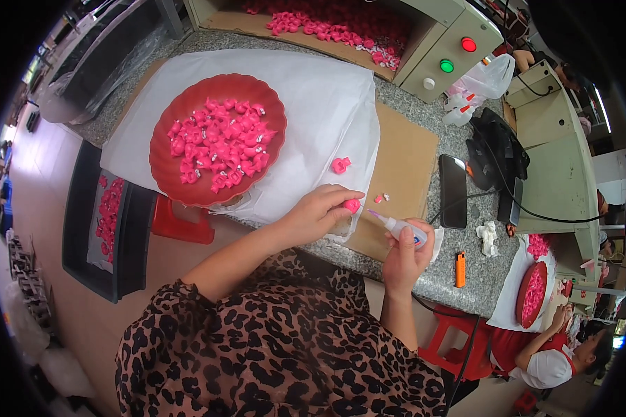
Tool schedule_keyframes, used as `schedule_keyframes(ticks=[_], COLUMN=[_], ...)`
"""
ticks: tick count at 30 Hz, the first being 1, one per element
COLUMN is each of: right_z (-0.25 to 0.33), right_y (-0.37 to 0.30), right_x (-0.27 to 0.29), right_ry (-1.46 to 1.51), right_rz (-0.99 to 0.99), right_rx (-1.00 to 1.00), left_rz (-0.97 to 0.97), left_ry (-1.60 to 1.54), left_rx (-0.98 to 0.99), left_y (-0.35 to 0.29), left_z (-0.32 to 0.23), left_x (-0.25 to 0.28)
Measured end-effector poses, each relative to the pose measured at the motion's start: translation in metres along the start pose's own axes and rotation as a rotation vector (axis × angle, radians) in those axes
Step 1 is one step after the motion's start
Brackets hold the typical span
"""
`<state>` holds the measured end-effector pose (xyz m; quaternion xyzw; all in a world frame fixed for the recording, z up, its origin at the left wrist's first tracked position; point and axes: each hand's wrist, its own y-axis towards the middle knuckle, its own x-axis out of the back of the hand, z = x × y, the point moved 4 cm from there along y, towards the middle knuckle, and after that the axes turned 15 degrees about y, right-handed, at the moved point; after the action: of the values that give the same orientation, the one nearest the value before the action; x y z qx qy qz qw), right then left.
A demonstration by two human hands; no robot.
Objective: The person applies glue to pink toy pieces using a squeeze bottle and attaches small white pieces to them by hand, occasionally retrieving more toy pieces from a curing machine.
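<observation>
Between the fingertips of my left hand (321, 210) is a small pink figure (352, 206), held over the edge of the white sheet. My right hand (407, 258) grips a small white glue bottle (405, 232), its thin purplish nozzle pointing toward the figure, a short gap apart. Another pink piece (341, 165) lies on the white sheet (320, 90) just beyond my left hand. Tiny pink-and-white bits (381, 199) rest on the cardboard (407, 146). A red scalloped bowl (161, 149) heaped with similar pink pieces stands to the left.
A grey box (438, 59) with red and green buttons and a shelf of pink pieces stands at the back. Right of the cardboard lie a phone (453, 191), an orange lighter (460, 270) and a cable. A dark bin (132, 243) sits left. A co-worker (546, 358) sits at lower right.
</observation>
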<state>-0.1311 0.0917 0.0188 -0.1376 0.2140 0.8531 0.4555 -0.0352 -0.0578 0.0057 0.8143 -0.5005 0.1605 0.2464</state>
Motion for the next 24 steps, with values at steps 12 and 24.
schedule_keyframes(ticks=[12,24], right_z=[0.006,0.005], right_y=[0.020,0.023], right_x=[-0.004,-0.001], right_ry=[-0.149,-0.193], right_rz=[0.233,0.270], right_rx=[-0.088,-0.106], left_rz=[0.116,0.144], left_ry=[0.018,0.038], left_rx=[-0.091,-0.136], left_y=[-0.002,-0.001], left_z=[0.007,0.003], left_x=[-0.004,-0.003])
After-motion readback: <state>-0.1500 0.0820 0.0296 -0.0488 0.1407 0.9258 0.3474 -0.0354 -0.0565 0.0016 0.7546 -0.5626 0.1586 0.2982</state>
